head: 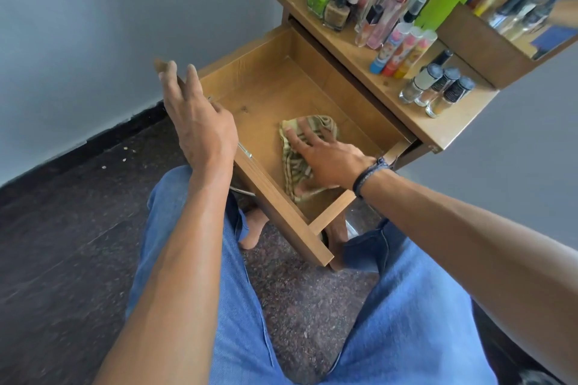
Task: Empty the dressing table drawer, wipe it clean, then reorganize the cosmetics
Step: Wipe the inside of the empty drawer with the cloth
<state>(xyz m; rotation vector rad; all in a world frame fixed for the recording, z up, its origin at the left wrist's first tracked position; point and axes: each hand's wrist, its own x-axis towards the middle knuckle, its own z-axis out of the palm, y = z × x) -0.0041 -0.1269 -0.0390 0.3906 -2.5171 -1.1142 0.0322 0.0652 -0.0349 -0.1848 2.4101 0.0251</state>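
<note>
The drawer point(266, 94) stood pulled out and emptied. Only the cloth point(319, 123) lay inside, near its front right corner. The right hand point(328, 156) pressed the cloth down with spread fingers; the left hand point(197, 122), fingers straight, rested on the drawer's front edge. Wiping seemed underway — the bottles point(391, 28) on the tabletop point(438, 123) awaited sorting.

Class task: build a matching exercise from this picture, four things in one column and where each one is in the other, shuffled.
Column A
1 cloth
2 left hand
3 right hand
4 tall green bottle

Column B
a standing on the tabletop
b resting on the drawer front's top edge
c lying on the drawer floor
d pressing on the cloth

Pairs: 1-c, 2-b, 3-d, 4-a
</note>
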